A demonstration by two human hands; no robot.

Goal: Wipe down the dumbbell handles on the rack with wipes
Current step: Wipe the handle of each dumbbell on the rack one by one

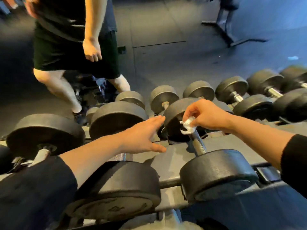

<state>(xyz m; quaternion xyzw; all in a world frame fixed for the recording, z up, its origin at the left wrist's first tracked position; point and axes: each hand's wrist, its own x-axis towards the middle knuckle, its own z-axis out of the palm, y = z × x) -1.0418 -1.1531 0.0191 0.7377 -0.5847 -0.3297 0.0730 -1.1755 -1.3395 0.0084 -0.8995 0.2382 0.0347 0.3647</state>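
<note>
Dark gym floor [166, 63] behind the dumbbell rack [174, 156]; my right hand [206, 115] pinches a crumpled wipe [188, 126] onto a dumbbell handle [198, 144] at centre, left hand [142, 136] spread flat at 9 o'clock, gripping nothing

Dumbbell rack [174, 156], dark grey metal, tilted saddles, scuffed paint. Round-headed black dumbbells lie directly on it in a row, handles running front to back. Nearest: dumbbell [216, 173] with knurled steel handle [198, 145], its near head on the front rail. Just left, a second dumbbell [116, 193]; further left a third [44, 131]. More dumbbells [232, 90] along the far row, side by side. Beyond the rack, dark rubber floor [166, 55].
</note>
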